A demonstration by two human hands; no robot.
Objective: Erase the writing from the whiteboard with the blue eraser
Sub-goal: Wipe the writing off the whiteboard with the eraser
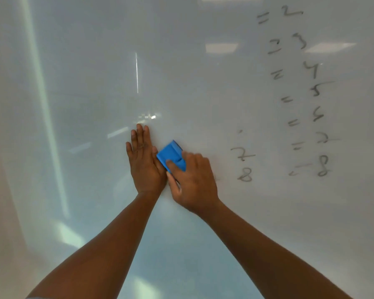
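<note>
White glossy whiteboard (95, 104) fills our whole view, ceiling-light reflections scattered across it. Our left hand (144, 160) is open, palm flat against the board, fingers straight and together, pointing up. Just right of it, touching its thumb side, our right hand (192, 180) grips the blue rectangular plastic eraser (171, 155), thumb on the near face, fingers wrapped over the far edge, eraser pressed to the board and tilted diagonally. Dark handwritten marker digits and equals signs (307, 91) run in a slanted column well right of and above our right hand; a 7 and an 8 (244, 165) sit nearer, just right of it. Board left of and above our left hand shows no writing.
</note>
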